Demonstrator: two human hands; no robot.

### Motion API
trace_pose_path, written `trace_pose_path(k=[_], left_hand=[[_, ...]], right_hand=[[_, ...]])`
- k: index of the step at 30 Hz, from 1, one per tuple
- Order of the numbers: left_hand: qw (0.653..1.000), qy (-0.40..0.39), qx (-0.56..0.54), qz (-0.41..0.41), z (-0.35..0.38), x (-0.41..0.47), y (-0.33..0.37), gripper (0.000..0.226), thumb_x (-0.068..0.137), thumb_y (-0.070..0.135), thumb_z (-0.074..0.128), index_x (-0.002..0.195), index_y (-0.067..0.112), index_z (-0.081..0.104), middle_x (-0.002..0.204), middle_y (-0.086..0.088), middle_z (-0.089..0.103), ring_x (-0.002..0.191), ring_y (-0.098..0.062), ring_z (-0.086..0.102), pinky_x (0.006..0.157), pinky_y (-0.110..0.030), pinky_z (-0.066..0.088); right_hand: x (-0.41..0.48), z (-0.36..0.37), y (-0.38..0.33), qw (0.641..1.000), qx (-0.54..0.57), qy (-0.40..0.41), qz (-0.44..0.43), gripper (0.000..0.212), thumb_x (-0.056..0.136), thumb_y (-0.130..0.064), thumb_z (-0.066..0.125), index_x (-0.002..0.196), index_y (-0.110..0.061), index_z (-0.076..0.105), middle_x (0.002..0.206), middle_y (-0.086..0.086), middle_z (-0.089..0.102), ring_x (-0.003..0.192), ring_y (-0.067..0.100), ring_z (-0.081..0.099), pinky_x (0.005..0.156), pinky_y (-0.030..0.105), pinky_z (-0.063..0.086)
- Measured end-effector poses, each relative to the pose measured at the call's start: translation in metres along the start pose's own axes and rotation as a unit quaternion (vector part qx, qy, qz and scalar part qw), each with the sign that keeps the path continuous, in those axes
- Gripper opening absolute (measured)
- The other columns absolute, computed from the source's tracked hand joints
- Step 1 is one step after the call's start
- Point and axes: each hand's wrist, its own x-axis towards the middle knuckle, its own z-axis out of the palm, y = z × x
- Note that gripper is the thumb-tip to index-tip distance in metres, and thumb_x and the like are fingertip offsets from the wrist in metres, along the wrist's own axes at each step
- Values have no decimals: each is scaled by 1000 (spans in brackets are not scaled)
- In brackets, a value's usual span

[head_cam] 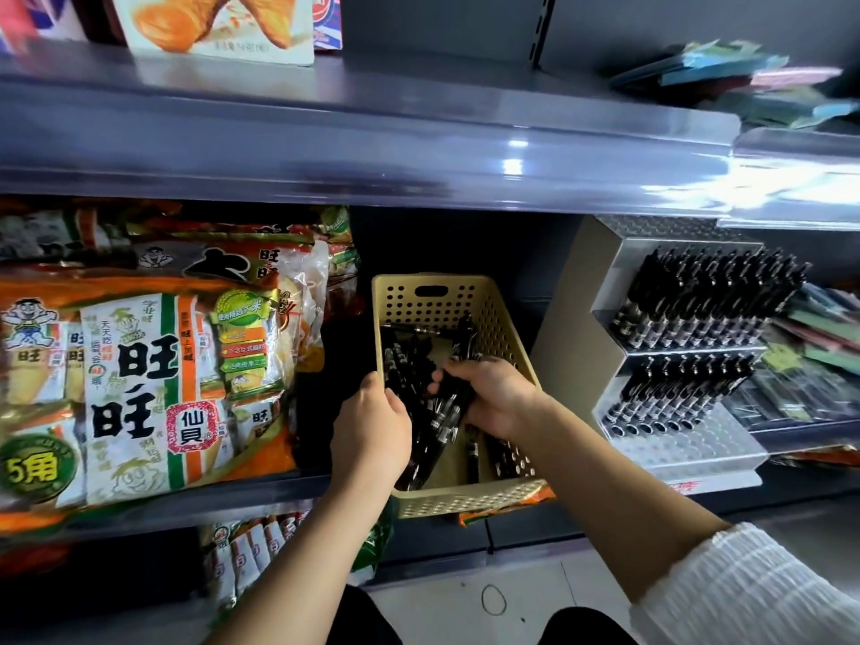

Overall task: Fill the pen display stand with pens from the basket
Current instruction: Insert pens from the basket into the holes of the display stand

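Note:
A beige perforated basket (433,297) sits on the middle shelf and holds several loose black pens (405,365). My right hand (493,395) is inside the basket and grips a bundle of black pens (449,400). My left hand (372,423) holds the basket's left rim, fingers curled over the edge. To the right stands the clear stepped pen display stand (684,446). Black pens (707,295) fill its upper tier, more pens (675,388) fill part of the lower tier, and the front holes are bare.
Orange snack bags (144,365) fill the shelf left of the basket. The shelf above (372,146) overhangs the work area. Packaged stationery (819,356) lies right of the stand. More snack packs (246,556) sit on the shelf below, above the tiled floor (465,602).

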Motion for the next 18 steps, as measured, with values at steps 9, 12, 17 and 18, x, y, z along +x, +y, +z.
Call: trace_pose_path(k=[9, 12, 17, 18], left_hand=[[998, 16, 8, 60, -1, 11, -1, 58, 96, 49, 21, 128, 9, 50, 117, -13, 63, 102, -29, 59, 78, -35, 50], [972, 30, 6, 233, -10, -5, 11, 83, 86, 69, 15, 142, 13, 37, 143, -8, 45, 133, -22, 39, 109, -34, 32], [952, -87, 83, 283, -14, -31, 39, 69, 91, 52, 45, 148, 29, 13, 133, 2, 54, 99, -17, 62, 73, -26, 49], [948, -70, 89, 298, -14, -32, 42, 61, 94, 45, 44, 146, 27, 19, 127, 2, 58, 92, -15, 63, 68, -24, 49]], right_hand=[[-25, -7, -39, 986, 134, -16, -94, 7, 97, -6, 44, 98, -8, 51, 66, 5, 59, 59, 16, 60, 55, 26, 55], [-36, -8, -48, 979, 160, -38, -121, 6, 97, -6, 44, 97, -8, 50, 68, 5, 58, 60, 16, 59, 61, 30, 54], [-51, -13, -50, 971, 189, -56, -135, 10, 97, -6, 44, 91, -9, 51, 72, 6, 59, 64, 16, 59, 68, 29, 51], [-54, -15, -49, 970, 190, -61, -136, 10, 97, -6, 44, 91, -9, 52, 72, 6, 59, 64, 16, 59, 70, 30, 51]])
